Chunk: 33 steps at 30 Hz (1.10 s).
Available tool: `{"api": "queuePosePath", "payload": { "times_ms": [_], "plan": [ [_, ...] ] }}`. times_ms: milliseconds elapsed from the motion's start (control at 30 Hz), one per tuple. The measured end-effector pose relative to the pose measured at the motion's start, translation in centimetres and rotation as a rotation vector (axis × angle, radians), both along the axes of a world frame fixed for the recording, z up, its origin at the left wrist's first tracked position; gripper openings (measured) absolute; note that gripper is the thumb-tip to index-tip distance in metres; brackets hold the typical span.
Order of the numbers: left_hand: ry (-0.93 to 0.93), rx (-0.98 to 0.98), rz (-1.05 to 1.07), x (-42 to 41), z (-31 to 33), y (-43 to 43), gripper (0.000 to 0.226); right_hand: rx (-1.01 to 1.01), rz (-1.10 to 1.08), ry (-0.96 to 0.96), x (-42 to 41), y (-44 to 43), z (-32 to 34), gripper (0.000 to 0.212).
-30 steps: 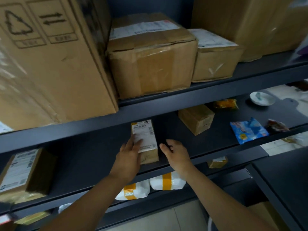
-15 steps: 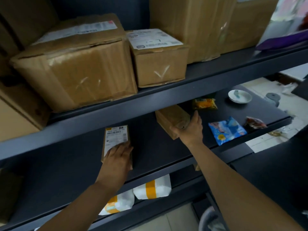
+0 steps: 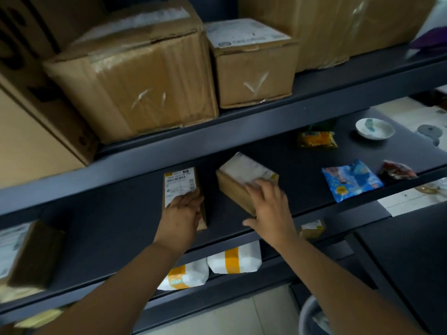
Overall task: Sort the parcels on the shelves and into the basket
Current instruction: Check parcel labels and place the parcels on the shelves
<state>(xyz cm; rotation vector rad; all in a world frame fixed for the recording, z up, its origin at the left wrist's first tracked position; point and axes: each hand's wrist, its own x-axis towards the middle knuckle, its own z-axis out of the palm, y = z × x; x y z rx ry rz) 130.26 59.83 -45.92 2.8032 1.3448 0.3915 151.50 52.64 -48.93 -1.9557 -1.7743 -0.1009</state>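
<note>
On the dark middle shelf two small cardboard parcels lie side by side. My left hand rests flat on the near end of the narrow labelled parcel. My right hand grips the second small parcel, which sits tilted with its white label turned up. A grey basket rim shows at the bottom right, on the floor.
Big cardboard boxes fill the upper shelf. Snack packets, a yellow packet and a white dish lie on the middle shelf's right. White-and-yellow bags sit on the shelf below. A brown box stands at the left.
My right hand reached right to the far brown parcel, took it, and pulled it left beside the labelled one, turning its label up. My left hand stayed on the narrow parcel.
</note>
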Motion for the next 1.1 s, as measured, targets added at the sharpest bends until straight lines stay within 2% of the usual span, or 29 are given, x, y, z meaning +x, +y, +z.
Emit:
{"api": "queuePosePath", "payload": {
  "times_ms": [67, 133, 200, 300, 367, 600, 767, 900, 1000, 1100],
  "plan": [
    [0.024, 0.011, 0.009, -0.2, 0.3, -0.3, 0.058, 0.015, 0.058, 0.051, -0.3, -0.6, 0.0, 0.088],
    [0.033, 0.027, 0.02, -0.6, 0.5, -0.6, 0.062, 0.029, 0.004, 0.173, -0.3, -0.7, 0.9, 0.083],
    [0.04, 0.022, 0.045, -1.2, 0.6, -0.8, 0.065, -0.033, -0.102, 0.321, 0.0, -0.1, 2.2, 0.095],
    [0.065, -0.048, 0.109, -1.8, 1.0, -1.3, 0.059, -0.336, -0.174, 0.486, 0.9, 1.3, 3.3, 0.121],
    [0.061, -0.076, 0.152, -2.2, 0.8, -1.5, 0.056, -0.473, -0.154, 0.527, 1.2, 1.9, 3.3, 0.125],
    [0.167, -0.111, 0.238, -5.4, 1.3, -1.6, 0.06, -0.485, -0.033, 0.494, -2.2, 2.3, 3.4, 0.109],
    [0.119, -0.1, 0.264, -9.7, 1.4, -1.3, 0.058, -0.505, 0.116, 0.485, -5.8, 2.9, 3.9, 0.108],
    [0.148, -0.03, 0.232, -13.3, 1.7, -0.9, 0.073, -0.521, 0.216, 0.403, -7.9, 4.3, 4.7, 0.088],
    [0.194, -0.019, 0.215, -15.1, 1.4, -0.6, 0.083, -0.46, 0.123, 0.394, -8.8, 5.2, 5.3, 0.084],
    [0.209, -0.036, 0.213, -15.7, 1.0, -0.7, 0.087, -0.387, -0.082, 0.541, -10.0, 5.6, 5.3, 0.074]
  ]
}}
